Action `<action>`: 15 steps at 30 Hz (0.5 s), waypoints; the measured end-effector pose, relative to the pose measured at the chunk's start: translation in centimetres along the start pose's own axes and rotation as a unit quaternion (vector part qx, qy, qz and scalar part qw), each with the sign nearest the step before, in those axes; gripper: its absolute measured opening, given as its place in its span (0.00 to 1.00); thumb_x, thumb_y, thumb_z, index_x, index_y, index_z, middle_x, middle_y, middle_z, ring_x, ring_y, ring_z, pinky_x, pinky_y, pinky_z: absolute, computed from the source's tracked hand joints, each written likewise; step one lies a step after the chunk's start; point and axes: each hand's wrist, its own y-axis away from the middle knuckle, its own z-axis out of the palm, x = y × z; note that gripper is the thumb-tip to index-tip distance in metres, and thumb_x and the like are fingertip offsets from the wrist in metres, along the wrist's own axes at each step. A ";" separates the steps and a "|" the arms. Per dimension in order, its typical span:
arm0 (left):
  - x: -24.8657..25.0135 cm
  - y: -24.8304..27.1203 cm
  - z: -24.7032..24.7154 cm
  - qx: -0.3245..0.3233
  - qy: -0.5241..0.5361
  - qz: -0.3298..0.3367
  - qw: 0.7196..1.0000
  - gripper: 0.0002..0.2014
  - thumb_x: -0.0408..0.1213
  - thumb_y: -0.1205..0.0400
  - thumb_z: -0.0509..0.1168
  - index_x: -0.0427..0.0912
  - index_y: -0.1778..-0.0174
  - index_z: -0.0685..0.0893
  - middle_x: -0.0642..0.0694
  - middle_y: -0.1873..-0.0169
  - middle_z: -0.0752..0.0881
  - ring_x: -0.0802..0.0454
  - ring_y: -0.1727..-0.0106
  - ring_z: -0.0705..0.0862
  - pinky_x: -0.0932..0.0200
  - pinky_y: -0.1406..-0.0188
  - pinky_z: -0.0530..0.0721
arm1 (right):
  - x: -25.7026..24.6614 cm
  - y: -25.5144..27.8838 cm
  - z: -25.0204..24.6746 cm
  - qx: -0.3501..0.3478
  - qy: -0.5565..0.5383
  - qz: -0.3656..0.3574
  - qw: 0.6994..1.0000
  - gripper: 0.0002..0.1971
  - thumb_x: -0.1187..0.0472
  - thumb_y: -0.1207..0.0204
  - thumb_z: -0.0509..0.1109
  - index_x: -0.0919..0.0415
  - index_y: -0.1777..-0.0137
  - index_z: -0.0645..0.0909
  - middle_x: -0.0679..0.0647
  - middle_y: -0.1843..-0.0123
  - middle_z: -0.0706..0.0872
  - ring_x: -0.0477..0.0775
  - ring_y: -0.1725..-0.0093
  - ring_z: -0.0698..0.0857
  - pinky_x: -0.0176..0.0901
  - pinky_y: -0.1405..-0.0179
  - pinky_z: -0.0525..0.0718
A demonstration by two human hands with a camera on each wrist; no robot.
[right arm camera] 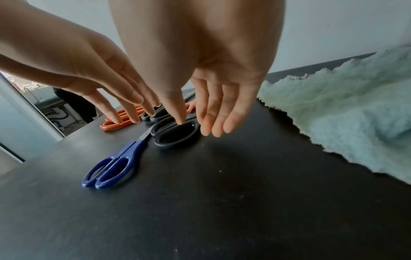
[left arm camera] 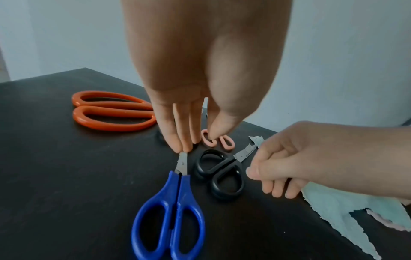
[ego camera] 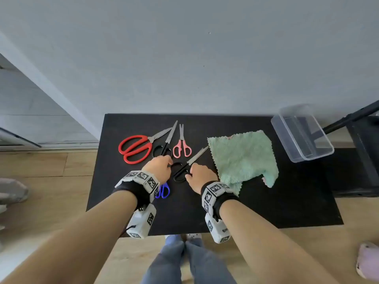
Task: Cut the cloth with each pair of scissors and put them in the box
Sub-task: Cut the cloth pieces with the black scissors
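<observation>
Several pairs of scissors lie on the black table point(ego camera: 246, 201): red point(ego camera: 148, 140), far black point(ego camera: 169, 138), pink point(ego camera: 181, 143), near black point(ego camera: 180, 175) and blue point(ego camera: 165, 191). My left hand point(ego camera: 162, 167) has straight fingers point(left arm camera: 182, 140) resting on the blade tip of the blue scissors point(left arm camera: 165, 190). My right hand point(ego camera: 200, 174) sits beside the near black scissors point(right arm camera: 173, 146), its thumb tip touching a handle ring, gripping nothing. The near black scissors' blades point at the green cloth point(ego camera: 242, 156), which lies flat to the right. The clear box point(ego camera: 275, 125) stands empty at the far right.
A grey wall runs along the table's far edge. A black stand point(ego camera: 361, 144) is to the right of the box. Wooden floor point(ego camera: 51, 171) surrounds the table, and my legs point(ego camera: 184, 263) are at its near edge. The cloth's near edge is jagged with a notch.
</observation>
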 end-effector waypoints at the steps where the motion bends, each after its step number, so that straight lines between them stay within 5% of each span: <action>1: -0.2 -0.5 0.1 -0.002 0.001 -0.001 1.000 0.16 0.32 0.18 0.56 0.42 0.35 0.78 0.43 0.37 0.82 0.44 0.37 0.81 0.49 0.38 0.79 | -0.2 -0.3 0.1 -0.001 -0.005 0.010 1.000 0.17 0.51 0.16 0.59 0.61 0.34 0.73 0.59 0.37 0.82 0.62 0.38 0.82 0.50 0.46 0.79; 10: 0.3 -2.9 0.6 -0.036 -0.004 0.012 0.999 0.21 0.24 0.21 0.57 0.42 0.33 0.77 0.44 0.38 0.81 0.44 0.37 0.80 0.53 0.39 0.79 | -0.9 -2.0 1.2 0.018 -0.035 0.069 0.997 0.16 0.52 0.18 0.63 0.62 0.36 0.75 0.59 0.37 0.83 0.62 0.37 0.82 0.48 0.48 0.79; 15: 0.0 -3.4 1.0 -0.062 -0.061 0.009 0.996 0.20 0.26 0.22 0.59 0.43 0.34 0.76 0.43 0.37 0.79 0.42 0.39 0.80 0.51 0.43 0.81 | -1.3 -2.7 1.3 0.024 -0.088 0.100 0.991 0.09 0.56 0.23 0.68 0.63 0.52 0.79 0.61 0.45 0.85 0.63 0.40 0.83 0.45 0.54 0.77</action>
